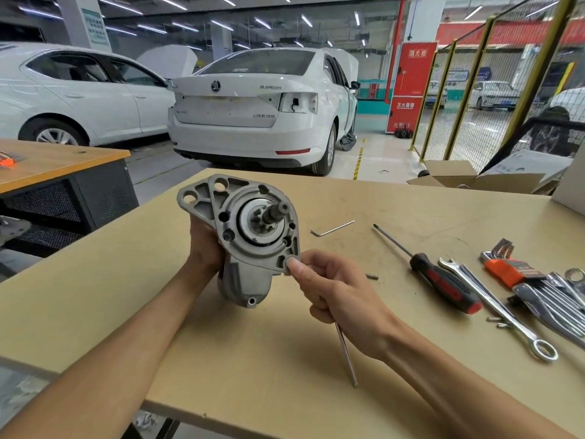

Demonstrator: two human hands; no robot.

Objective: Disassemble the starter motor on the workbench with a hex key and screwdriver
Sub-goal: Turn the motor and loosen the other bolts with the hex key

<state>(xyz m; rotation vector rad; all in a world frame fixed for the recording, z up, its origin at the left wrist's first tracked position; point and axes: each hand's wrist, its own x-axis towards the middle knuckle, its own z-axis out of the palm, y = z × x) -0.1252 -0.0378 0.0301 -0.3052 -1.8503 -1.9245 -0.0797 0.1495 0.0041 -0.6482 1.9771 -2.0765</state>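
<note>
The grey starter motor (243, 229) is held above the workbench (221, 327) with its flange and shaft end facing me. My left hand (204, 245) grips the body from behind on the left. My right hand (335, 286) pinches the flange's lower right corner with the thumb on top, and a long hex key (346, 356) runs down out of its curled fingers. A small hex key (332, 228) lies on the bench right of the motor. The black and red screwdriver (443, 280) lies further right, tip pointing away.
Combination wrenches (493, 305) and an orange-holdered hex key set (506, 270) lie at the bench's right. A small screw (373, 276) sits by my right hand. An open cardboard box (468, 179) stands at the far right; another bench (57, 163) stands left; white cars are parked behind.
</note>
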